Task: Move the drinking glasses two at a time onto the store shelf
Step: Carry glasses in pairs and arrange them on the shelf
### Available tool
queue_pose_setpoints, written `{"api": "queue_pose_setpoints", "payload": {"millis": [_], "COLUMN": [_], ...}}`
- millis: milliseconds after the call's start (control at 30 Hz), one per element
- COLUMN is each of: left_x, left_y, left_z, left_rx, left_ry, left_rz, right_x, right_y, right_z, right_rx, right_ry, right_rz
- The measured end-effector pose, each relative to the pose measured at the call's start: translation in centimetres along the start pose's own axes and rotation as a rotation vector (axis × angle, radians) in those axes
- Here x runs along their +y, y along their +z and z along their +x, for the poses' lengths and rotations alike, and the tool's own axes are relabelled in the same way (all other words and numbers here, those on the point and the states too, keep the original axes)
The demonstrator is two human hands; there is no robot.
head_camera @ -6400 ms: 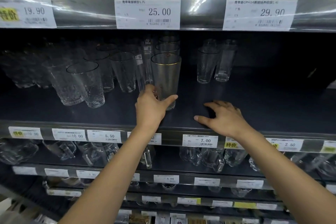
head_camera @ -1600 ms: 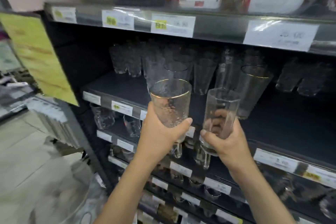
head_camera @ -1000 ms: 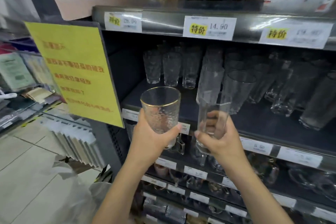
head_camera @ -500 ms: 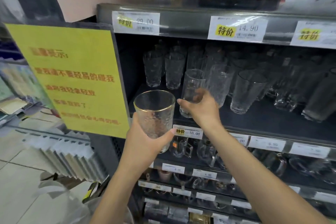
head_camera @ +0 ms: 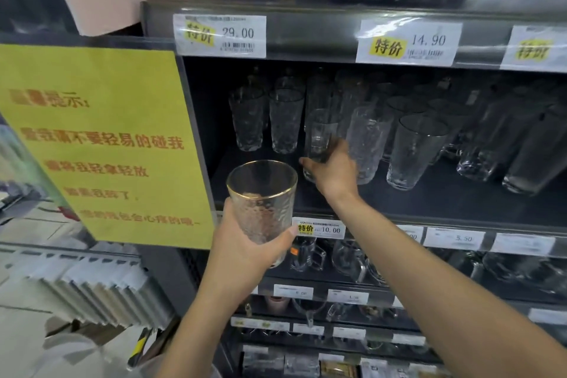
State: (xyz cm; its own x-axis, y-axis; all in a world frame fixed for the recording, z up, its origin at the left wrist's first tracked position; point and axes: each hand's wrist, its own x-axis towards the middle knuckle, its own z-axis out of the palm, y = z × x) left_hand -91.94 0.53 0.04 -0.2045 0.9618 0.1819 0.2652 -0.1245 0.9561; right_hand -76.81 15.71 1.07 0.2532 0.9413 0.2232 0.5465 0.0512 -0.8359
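My left hand (head_camera: 242, 250) grips a textured gold-rimmed glass (head_camera: 262, 201) upright in front of the dark shelf (head_camera: 429, 196), level with its front edge. My right hand (head_camera: 333, 170) reaches into the shelf and holds a clear tall glass (head_camera: 319, 138) by its lower part, at or just above the shelf floor. That glass stands between two textured glasses (head_camera: 283, 123) at the left and a row of tumblers (head_camera: 414, 150) at the right.
A yellow paper sign (head_camera: 101, 144) hangs on the shelf's left side panel. Price tags (head_camera: 320, 228) line the shelf edges. Lower shelves hold glass mugs (head_camera: 346, 258). An upper shelf (head_camera: 306, 31) overhangs the glasses. Tiled floor lies at the lower left.
My right hand has carried the clear glass deeper into the shelf, among the standing glasses. My left hand holds the gold-rimmed glass in about the same place before the shelf edge.
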Motion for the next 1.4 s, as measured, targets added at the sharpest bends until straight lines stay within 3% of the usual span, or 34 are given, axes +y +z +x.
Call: {"api": "queue_pose_setpoints", "payload": {"millis": [800,1400], "left_x": [-1.1,-1.0], "left_y": [0.2,0.0], "left_z": [1.1,-0.5], "left_rx": [-0.014,0.024], "left_ry": [-0.015,-0.036], "left_rz": [0.081,0.068], "right_x": [0.0,0.1], "right_y": [1.8,0.6], "right_z": [1.2,0.4], "right_rx": [0.02,-0.088], "right_ry": [0.04,0.05], "right_rz": [0.061,0.018]}}
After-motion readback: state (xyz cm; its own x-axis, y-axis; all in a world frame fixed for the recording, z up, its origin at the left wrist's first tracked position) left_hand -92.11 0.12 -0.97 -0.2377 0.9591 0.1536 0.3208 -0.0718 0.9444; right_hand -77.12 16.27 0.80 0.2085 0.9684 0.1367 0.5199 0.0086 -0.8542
